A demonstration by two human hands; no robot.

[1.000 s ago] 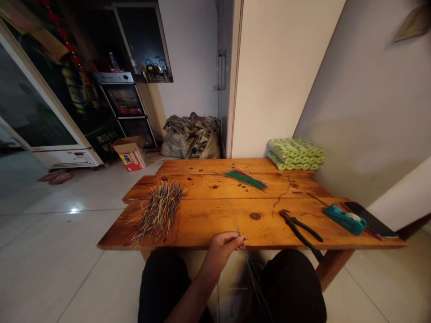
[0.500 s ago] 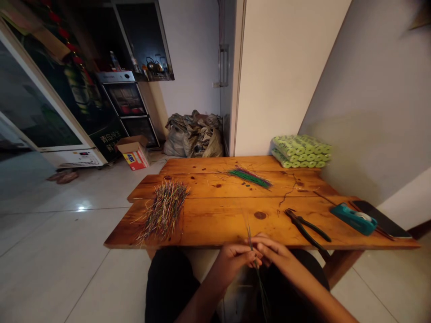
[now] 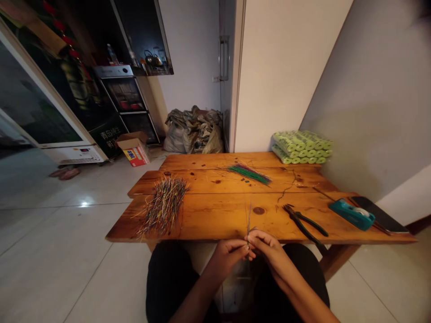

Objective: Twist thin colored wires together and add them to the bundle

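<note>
My left hand [image 3: 232, 252] and my right hand [image 3: 264, 242] meet at the front edge of the wooden table [image 3: 212, 220]. Between their pinched fingertips is a small bunch of thin wires [image 3: 249, 220], whose ends stick up over the tabletop. Where the fingers close, the wires are partly hidden. On the table's left lies a big pile of multicoloured wires [image 3: 164, 204]. A smaller bundle of green and purple wires [image 3: 249, 173] rests near the back. Right of my hands are pliers [image 3: 305, 224] with dark handles, their jaws pointing away from me.
A teal tape dispenser [image 3: 352, 214] and a dark phone-like slab [image 3: 382, 215] lie at the table's right end. Green-wrapped rolls [image 3: 301, 147] are stacked at the back right. Beyond the table are bulging sacks [image 3: 195, 130] and an open carton [image 3: 134, 148] on the floor.
Both hands have shifted slightly left and up, still pinching the wires. The wires' lower ends, which hung below the hands, now barely show. The view has tilted a little.
</note>
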